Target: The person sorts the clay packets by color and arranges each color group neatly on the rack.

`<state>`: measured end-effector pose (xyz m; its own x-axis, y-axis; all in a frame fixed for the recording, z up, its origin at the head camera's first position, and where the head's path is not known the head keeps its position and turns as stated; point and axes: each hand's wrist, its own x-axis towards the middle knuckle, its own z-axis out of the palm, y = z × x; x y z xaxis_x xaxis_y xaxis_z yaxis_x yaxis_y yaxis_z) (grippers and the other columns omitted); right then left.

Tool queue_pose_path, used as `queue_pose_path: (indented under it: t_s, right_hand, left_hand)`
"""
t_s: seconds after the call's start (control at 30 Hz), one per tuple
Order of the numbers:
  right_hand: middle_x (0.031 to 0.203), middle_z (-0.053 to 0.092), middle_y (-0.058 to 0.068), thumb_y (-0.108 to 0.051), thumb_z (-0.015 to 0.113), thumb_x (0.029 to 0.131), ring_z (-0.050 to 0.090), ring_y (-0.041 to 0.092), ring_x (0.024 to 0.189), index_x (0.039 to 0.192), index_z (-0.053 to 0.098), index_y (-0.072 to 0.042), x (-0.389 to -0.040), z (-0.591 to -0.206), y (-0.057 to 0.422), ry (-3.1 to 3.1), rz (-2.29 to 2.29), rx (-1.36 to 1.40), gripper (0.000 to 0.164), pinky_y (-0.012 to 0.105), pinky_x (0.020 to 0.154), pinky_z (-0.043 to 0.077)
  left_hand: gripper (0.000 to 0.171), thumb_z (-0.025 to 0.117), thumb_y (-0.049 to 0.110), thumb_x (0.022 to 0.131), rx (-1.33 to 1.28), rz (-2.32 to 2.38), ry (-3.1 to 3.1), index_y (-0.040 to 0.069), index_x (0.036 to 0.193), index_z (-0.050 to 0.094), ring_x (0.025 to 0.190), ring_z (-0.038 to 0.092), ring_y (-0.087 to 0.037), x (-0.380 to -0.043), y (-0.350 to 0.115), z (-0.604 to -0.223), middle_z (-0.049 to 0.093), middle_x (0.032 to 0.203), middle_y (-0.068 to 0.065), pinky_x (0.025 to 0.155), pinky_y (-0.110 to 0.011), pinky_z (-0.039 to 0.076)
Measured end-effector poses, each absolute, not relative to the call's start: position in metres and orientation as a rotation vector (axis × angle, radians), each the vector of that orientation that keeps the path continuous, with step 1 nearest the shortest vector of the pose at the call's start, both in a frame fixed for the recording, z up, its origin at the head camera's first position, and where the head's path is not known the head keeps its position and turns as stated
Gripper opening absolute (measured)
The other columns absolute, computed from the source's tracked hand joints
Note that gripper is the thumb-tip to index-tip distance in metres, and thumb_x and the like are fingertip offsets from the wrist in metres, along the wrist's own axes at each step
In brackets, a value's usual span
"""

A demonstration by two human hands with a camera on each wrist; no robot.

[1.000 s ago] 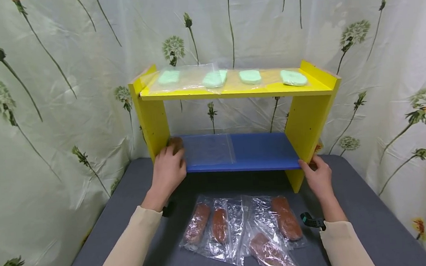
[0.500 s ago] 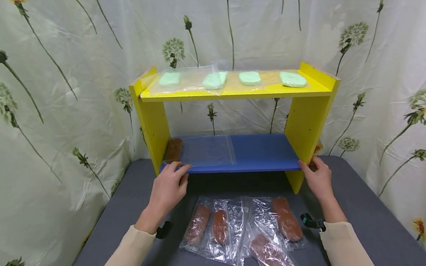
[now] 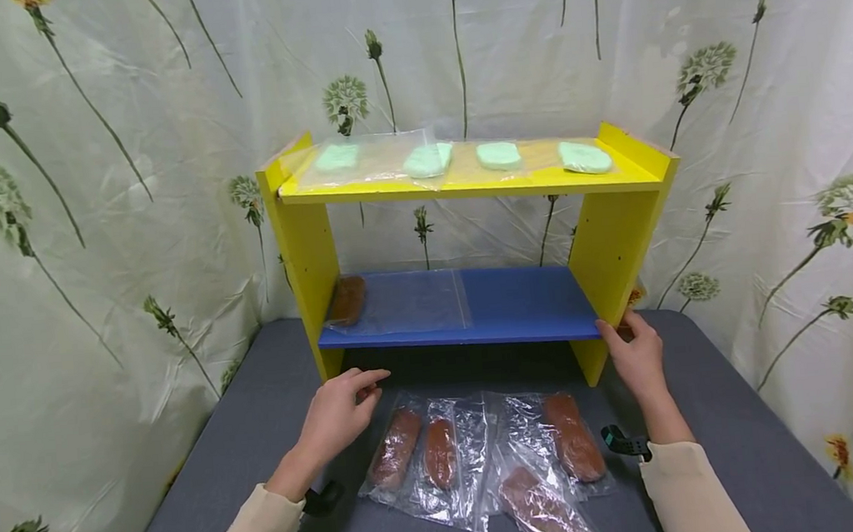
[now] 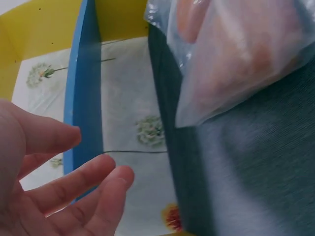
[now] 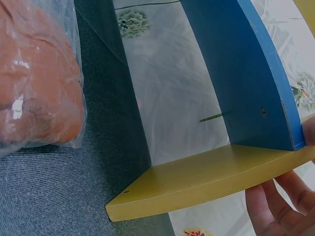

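A small shelf unit with yellow sides [image 3: 618, 242] and a blue lower board [image 3: 527, 300] stands on the dark table. My right hand [image 3: 635, 354] grips its right side, the thumb at the blue board's end and the fingers against the outer yellow face [image 5: 206, 191]. Below the board's left end, my left hand [image 3: 339, 415] hovers with nothing in it, fingers loosely bent and apart [image 4: 64, 182]. A brown oblong piece [image 3: 347, 299] in a clear zip bag lies at the left of the blue board. Several reddish-brown oblong pieces [image 3: 439, 453] in clear bags lie before the unit.
On the yellow top board [image 3: 465, 186] several pale green rounded pieces [image 3: 499, 156] lie in a row in clear bags. Behind the dark table [image 3: 232, 465] hangs a curtain [image 3: 411, 67] with a dandelion print.
My left hand has let go of the bagged brown piece at the blue board's left end and drawn back down toward the table. The right hand keeps its grip on the unit.
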<state>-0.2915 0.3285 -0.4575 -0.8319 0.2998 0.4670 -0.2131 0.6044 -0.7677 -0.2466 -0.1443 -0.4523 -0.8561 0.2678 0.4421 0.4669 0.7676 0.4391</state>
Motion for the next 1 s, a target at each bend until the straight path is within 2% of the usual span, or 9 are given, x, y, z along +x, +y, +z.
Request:
queue_pose_path:
  t_s: [0.13,0.33,0.5,0.63,0.83,1.0]
  right_hand:
    - [0.113,0.068,0.015,-0.037,0.063,0.1,0.056,0.005,0.093,0.127,0.064,-0.007,-0.291,-0.458,0.327,-2.266,1.193,-0.06,0.041,0.014,0.07,0.045]
    - [0.113,0.067,0.014,-0.038,0.062,0.101,0.056,0.012,0.095,0.128,0.064,-0.007,-0.29,-0.457,0.327,-2.269,1.211,-0.075,0.042,0.015,0.071,0.044]
    - [0.113,0.066,0.015,-0.039,0.062,0.101,0.057,0.02,0.098,0.127,0.063,-0.007,-0.291,-0.458,0.327,-2.266,1.215,-0.092,0.042,0.018,0.071,0.044]
    - [0.113,0.066,0.016,-0.038,0.061,0.101,0.058,0.025,0.1,0.128,0.063,-0.006,-0.291,-0.458,0.327,-2.273,1.212,-0.095,0.042,0.018,0.071,0.044]
    - [0.113,0.066,0.015,-0.038,0.062,0.101,0.059,0.024,0.099,0.127,0.063,-0.006,-0.291,-0.459,0.326,-2.275,1.216,-0.098,0.041,0.017,0.071,0.044]
    - [0.112,0.066,0.015,-0.039,0.062,0.101,0.058,0.022,0.098,0.126,0.064,-0.006,-0.291,-0.458,0.328,-2.27,1.209,-0.1,0.041,0.017,0.07,0.044]
  left_hand:
    - [0.035,0.075,0.013,0.092,-0.523,-0.921,-2.677,0.025,0.125,0.073,0.065,0.052,-0.004,-0.241,-0.146,-0.462,0.061,0.085,0.014,0.05,-0.027,0.041]
    - [0.04,0.074,0.012,0.092,-0.487,-1.141,-2.794,0.022,0.131,0.069,0.065,0.058,-0.008,-0.233,-0.146,-0.472,0.065,0.089,0.009,0.054,-0.029,0.047]
    - [0.044,0.072,0.01,0.092,-0.558,-1.166,-2.879,0.016,0.135,0.066,0.056,0.054,-0.01,-0.23,-0.145,-0.481,0.064,0.086,0.004,0.048,-0.028,0.043]
    - [0.044,0.072,0.011,0.092,-0.576,-1.211,-2.943,0.019,0.135,0.066,0.052,0.05,-0.01,-0.228,-0.144,-0.489,0.065,0.086,0.003,0.046,-0.028,0.041]
    - [0.047,0.075,0.007,0.087,-0.622,-1.207,-2.923,0.018,0.132,0.068,0.053,0.048,-0.009,-0.225,-0.14,-0.493,0.064,0.091,-0.001,0.047,-0.028,0.039]
    - [0.049,0.08,0.006,0.081,-0.663,-1.088,-2.939,0.018,0.128,0.072,0.065,0.044,-0.014,-0.223,-0.134,-0.493,0.057,0.089,0.0,0.054,-0.029,0.036]
